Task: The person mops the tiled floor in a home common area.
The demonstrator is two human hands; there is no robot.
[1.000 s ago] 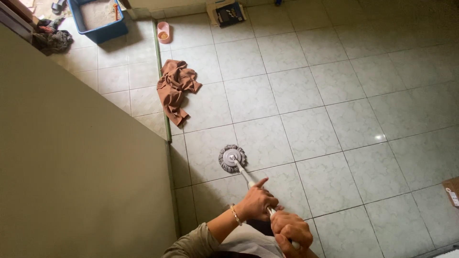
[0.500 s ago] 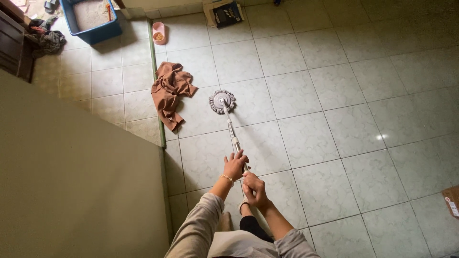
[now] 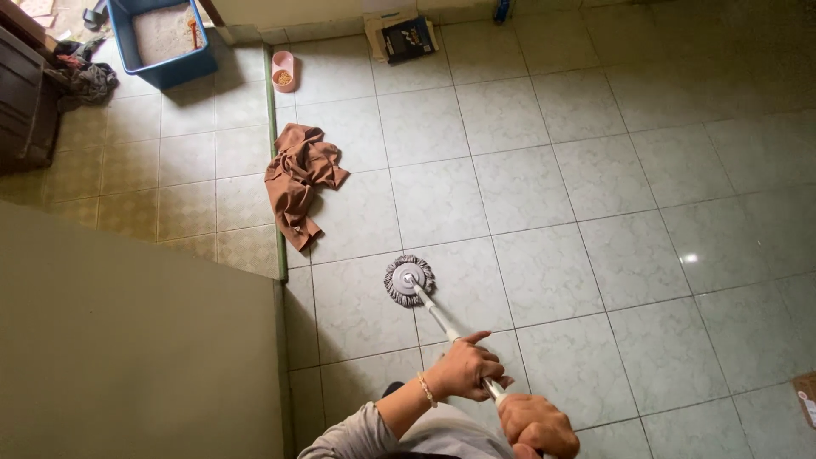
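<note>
I log both hands wrapped around the mop handle (image 3: 442,321). Left hand (image 3: 463,370) grips the shaft lower down, index finger extended along it; right hand (image 3: 535,425) is fisted tight on the upper end. The round grey mop head (image 3: 409,280) sits flat on the tiled floor (image 3: 595,195), near the brown cloth (image 3: 297,178) and well apart from the blue bin (image 3: 161,38).
</note>
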